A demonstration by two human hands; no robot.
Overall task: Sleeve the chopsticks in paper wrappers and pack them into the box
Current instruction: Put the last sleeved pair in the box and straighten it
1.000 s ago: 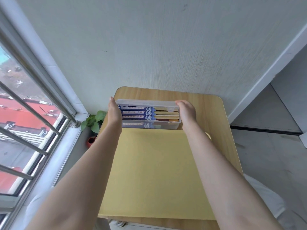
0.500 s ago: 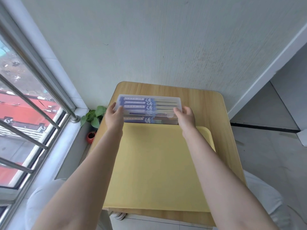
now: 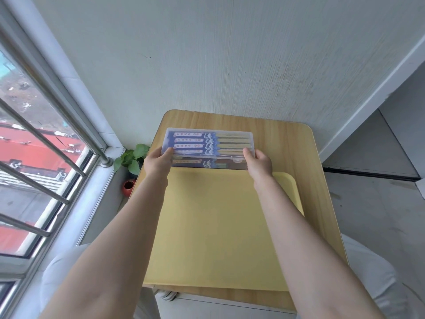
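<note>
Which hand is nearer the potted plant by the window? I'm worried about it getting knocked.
Left. The left hand holds the box's left end, just right of the potted plant below the table edge. The right hand holds the box's far end.

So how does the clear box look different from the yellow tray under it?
The clear box is see-through, showing the sleeved chopsticks inside; the yellow tray is opaque. The box is small, narrow and gripped at its ends by the left hand and right hand; the tray is far larger and lies untouched. Both are rectangular with rounded corners.
</note>
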